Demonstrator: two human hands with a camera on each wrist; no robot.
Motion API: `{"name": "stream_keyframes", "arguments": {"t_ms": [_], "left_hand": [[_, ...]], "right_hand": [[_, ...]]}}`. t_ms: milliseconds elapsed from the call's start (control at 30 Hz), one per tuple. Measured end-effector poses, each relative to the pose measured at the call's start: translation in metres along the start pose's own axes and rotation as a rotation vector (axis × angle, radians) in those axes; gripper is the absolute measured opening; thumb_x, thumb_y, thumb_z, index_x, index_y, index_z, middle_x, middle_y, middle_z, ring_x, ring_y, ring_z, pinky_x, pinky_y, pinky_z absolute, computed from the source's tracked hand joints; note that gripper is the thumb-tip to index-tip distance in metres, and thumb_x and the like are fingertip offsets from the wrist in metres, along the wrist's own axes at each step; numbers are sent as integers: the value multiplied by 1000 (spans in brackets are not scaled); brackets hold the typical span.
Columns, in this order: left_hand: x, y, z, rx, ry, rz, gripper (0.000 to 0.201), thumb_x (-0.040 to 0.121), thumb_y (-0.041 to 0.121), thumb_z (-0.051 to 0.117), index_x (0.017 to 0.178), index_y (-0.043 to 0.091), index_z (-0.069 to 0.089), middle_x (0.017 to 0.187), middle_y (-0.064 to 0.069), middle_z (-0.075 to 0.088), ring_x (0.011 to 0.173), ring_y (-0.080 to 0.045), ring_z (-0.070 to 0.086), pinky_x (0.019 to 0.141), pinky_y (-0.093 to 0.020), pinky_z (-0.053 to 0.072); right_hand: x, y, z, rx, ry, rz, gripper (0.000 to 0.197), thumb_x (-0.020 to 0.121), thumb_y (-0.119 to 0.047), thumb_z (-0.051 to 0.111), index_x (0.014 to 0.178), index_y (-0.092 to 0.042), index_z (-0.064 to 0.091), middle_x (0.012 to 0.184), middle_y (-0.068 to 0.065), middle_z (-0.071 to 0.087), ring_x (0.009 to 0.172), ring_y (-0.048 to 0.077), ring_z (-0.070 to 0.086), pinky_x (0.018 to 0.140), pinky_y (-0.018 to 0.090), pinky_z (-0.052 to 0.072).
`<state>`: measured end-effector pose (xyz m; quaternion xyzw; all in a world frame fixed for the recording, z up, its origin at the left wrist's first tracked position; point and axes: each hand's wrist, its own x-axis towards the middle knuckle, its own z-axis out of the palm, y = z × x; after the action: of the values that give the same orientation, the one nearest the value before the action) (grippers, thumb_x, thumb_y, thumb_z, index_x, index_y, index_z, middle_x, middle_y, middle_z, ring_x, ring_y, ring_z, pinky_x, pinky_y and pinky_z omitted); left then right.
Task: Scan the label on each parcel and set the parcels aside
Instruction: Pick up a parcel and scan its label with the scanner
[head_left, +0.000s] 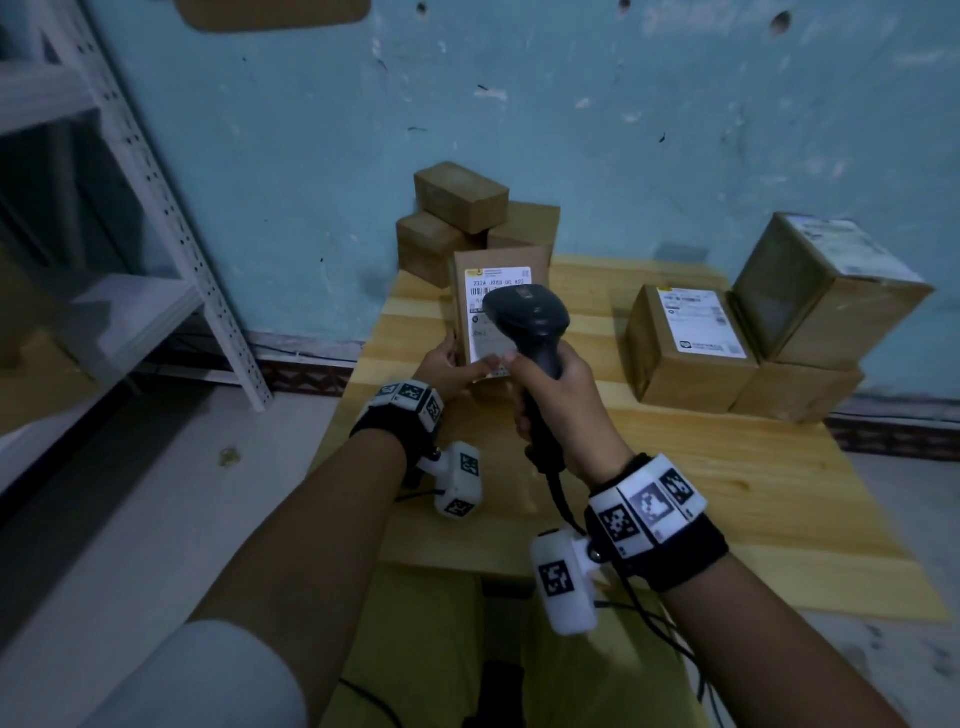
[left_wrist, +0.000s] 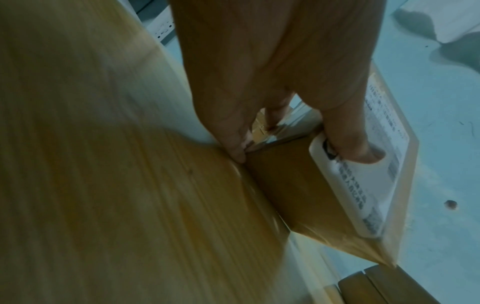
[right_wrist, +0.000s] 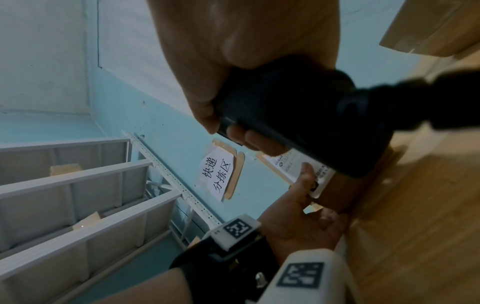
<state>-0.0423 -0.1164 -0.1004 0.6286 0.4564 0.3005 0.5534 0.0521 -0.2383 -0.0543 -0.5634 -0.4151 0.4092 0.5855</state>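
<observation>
A brown cardboard parcel (head_left: 535, 260) stands tilted on its lower edge on the wooden table (head_left: 727, 467), its white label (head_left: 498, 283) facing me. My left hand (head_left: 457, 364) grips its lower left corner, thumb on the label (left_wrist: 384, 164) and fingers behind the box (left_wrist: 293, 185). My right hand (head_left: 561, 400) grips the handle of a black barcode scanner (head_left: 530, 317), whose head hovers over the label's middle. In the right wrist view the scanner (right_wrist: 298, 107) fills the centre, with the left hand (right_wrist: 303, 218) and parcel label (right_wrist: 288, 164) beyond it.
A heap of small brown boxes (head_left: 462, 202) sits at the table's far left corner. Labelled parcels (head_left: 691, 338) and a taller box (head_left: 831, 280) stack at the far right. White metal shelving (head_left: 130, 208) stands to the left against the blue wall. The scanner cable (head_left: 566, 504) trails toward me.
</observation>
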Motion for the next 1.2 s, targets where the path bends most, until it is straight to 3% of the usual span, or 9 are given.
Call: {"name": "stream_keyframes", "arguments": {"t_ms": [300,433,533,633,700,800,933,1067,1200], "left_hand": [[6,11,8,-138,11,-99,52,86,20,64,133,7,48,132,-15,56,106,-26,62,97,-37,49],[9,23,18,-57,-24,-181,46,88,30,62,125,5,56,126,-22,59,43,-7,51,45,-19,46],[13,28,27,8,-36,-235,56,84,46,62,121,5,60,89,-11,67,54,-10,44,63,-27,51],[16,31,39,49,-60,-286,61,82,52,61,120,5,58,64,2,44,58,-10,44,89,-35,53],[15,33,45,57,-89,-280,64,81,53,60,123,4,57,70,-2,53,62,-12,49,93,-35,53],[13,44,53,7,-123,-294,63,82,54,60,125,8,56,118,-13,63,97,-23,63,93,-34,53],[12,72,65,-41,-149,-230,49,85,55,54,114,16,57,90,-3,63,75,-14,59,84,-30,50],[10,98,87,-71,-234,-211,64,82,64,49,130,23,50,130,-6,58,118,-23,57,86,-30,44],[13,106,116,-126,-275,-255,89,61,79,51,135,30,45,141,-3,49,125,-23,50,80,-31,48]], "right_hand": [[10,12,-15,-77,106,-6,15,88,-13,60,92,-15,46,60,2,48,39,10,44,40,24,37],[18,14,-28,-115,205,-24,17,88,-17,61,98,-9,50,64,5,51,44,13,50,46,26,42],[25,15,-41,-172,317,-51,31,86,-17,63,111,-4,52,95,14,58,83,26,58,76,35,44],[29,15,-53,-210,372,-70,33,86,-16,64,112,2,53,112,26,57,102,36,57,85,40,45],[29,14,-58,-207,373,-76,33,86,-15,63,111,6,54,112,30,57,102,39,58,89,45,46],[30,14,-65,-219,368,-111,34,84,-19,65,108,4,56,110,29,59,101,37,59,88,44,46],[31,4,-75,-242,395,-144,44,80,-26,65,113,2,53,111,24,58,100,31,57,81,33,43],[27,-13,-89,-278,448,-195,63,71,-38,57,123,-4,49,122,17,54,112,28,53,97,39,44],[20,-26,-107,-291,488,-259,66,74,-33,58,131,-3,44,130,14,50,122,26,48,104,38,40]]}}
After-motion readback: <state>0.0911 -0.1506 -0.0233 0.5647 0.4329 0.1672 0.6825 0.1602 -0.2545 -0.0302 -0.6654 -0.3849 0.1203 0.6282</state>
